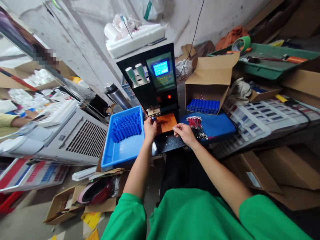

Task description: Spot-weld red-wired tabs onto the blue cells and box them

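Observation:
My left hand (151, 128) is closed around a small blue cylinder (153, 118) under the welding head (153, 111) of a black machine (160, 90) with a lit screen. My right hand (182, 132) is at the right edge of the orange plate (167, 122), its fingers pinched together; whatever is between them is too small to make out. Left of the machine, a blue tray (122, 154) holds several blue cylinders (126, 127). Red and black wire leads (195, 122) lie in a bunch on the blue mat (220, 126), to the right of my right hand.
An open cardboard box (210, 78) with blue cylinders stands behind the mat. A steel flask (117, 95) is left of the machine. Farther right is a green tray (272, 71) with tools. Another person's arm (15, 121) shows at the far left.

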The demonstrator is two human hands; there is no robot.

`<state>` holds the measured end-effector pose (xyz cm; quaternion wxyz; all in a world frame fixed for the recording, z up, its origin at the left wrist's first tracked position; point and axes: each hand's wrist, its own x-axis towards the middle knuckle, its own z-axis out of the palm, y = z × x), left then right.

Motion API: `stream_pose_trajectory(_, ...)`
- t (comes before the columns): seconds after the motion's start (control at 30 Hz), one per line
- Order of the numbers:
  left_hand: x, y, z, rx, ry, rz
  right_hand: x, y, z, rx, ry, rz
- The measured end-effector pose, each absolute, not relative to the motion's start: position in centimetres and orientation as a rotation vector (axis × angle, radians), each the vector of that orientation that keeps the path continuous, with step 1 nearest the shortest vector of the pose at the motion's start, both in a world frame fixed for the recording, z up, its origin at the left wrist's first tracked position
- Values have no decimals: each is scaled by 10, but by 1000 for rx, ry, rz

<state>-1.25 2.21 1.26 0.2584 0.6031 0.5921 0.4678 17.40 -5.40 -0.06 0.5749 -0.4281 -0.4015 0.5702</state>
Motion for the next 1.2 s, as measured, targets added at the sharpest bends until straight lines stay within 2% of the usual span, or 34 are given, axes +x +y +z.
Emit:
stream_pose_trajectory(0.33,4,6,-4,1596,1448,1335,167,-25,6,-1015,-907,1176)
stream_pose_trajectory(0.73,7,4,-12,1551,1382,1382,125,23,13,-980,-990,1159)
stream_pose_trajectory(1.2,8,1,-11,1624,1430,1410,114,32,10,-1225,-1193,973)
